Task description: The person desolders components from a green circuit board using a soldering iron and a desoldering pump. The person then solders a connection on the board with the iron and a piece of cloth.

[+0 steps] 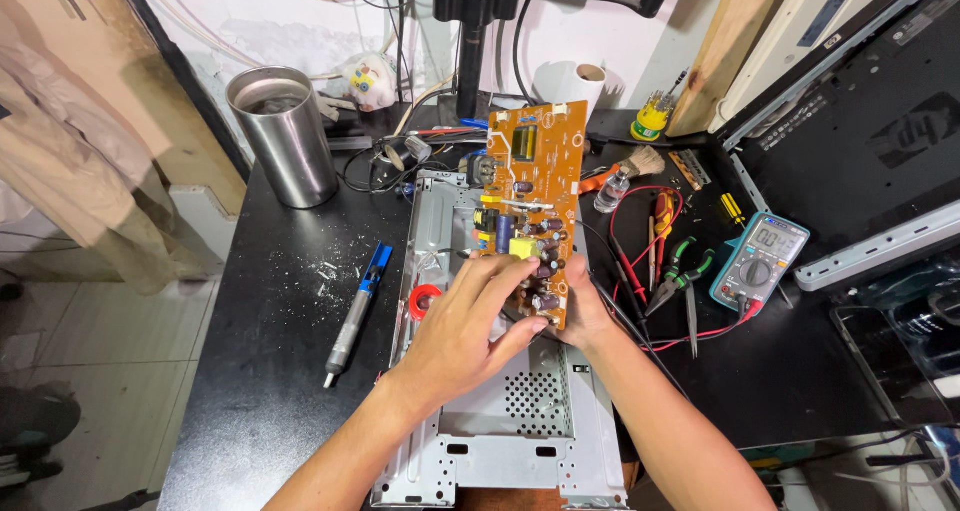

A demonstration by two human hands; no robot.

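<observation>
Holding an orange circuit board [530,206] tilted above a grey metal chassis [520,411] near the middle of the black worktop [290,301], both hands grip its near end. The left hand [465,331] lies across the components, fingers curled onto them; the right hand [585,306] clasps the board's right edge, fingers hidden behind. A desoldering pump [358,311] lies left of the chassis; a multimeter [758,261] sits toward the right edge, pliers [680,276] beside it.

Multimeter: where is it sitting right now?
In the head view, the multimeter lies right of the orange circuit board, beside the green-handled pliers on the black table.
</observation>
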